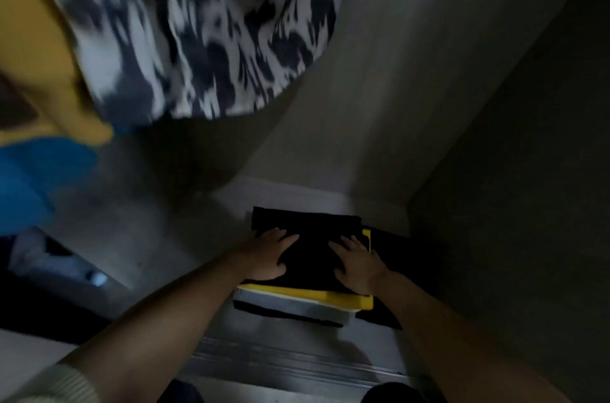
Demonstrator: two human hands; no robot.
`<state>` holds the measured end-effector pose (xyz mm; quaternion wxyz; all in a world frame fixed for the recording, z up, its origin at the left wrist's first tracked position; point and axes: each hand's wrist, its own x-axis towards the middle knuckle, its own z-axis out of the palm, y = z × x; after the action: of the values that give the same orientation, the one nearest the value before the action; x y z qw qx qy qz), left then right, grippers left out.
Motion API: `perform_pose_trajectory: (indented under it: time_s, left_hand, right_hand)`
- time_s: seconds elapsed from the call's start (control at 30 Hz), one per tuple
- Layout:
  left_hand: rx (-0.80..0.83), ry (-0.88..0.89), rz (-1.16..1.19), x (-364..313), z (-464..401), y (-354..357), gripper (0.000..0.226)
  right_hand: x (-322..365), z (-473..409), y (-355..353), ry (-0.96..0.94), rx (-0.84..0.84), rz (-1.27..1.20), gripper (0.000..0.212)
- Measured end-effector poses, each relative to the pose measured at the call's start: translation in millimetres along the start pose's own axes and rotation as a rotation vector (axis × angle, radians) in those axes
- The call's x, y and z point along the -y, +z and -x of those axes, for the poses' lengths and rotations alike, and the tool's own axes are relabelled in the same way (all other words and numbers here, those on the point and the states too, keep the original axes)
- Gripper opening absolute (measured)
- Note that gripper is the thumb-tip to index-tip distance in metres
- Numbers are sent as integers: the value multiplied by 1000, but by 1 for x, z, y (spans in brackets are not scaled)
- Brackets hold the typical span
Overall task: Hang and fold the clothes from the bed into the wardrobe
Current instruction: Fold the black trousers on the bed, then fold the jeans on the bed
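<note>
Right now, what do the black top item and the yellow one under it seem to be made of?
Black item: soft matte cloth, probably knit or fleece; it reflects no light and lies flat under the left hand and right hand. Yellow item: folded cloth too, thicker, with a rounded fold edge; the weave is too dark to tell.

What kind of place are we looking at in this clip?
Most likely the inside of a wardrobe: a patterned garment hangs overhead, both hands press flat on a stack of folded clothes on its floor, with a sliding-door track in front.
</note>
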<state>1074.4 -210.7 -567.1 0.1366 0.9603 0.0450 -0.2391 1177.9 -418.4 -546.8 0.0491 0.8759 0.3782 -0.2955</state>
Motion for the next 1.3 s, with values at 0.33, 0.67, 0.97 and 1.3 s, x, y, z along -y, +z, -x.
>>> perform_pose_trajectory:
  time_s: [0.33,0.67,0.97,1.3]
  left_hand:
    - [-145,61,340,-94,110,-187,59]
    - [-229,138,498,-184,197,-358,54]
    - [-212,309,418,-215,250,-376,51]
    - [-59,623,195,-342,300,-335,21]
  right_hand:
    - [39,143,-198,19,-126,-95,40]
    - [47,284,-358,154,-316,-99,33]
    - [66,385,-343,347,-384,-213,32]
    - [58,572,-242,768,-420,-336,32]
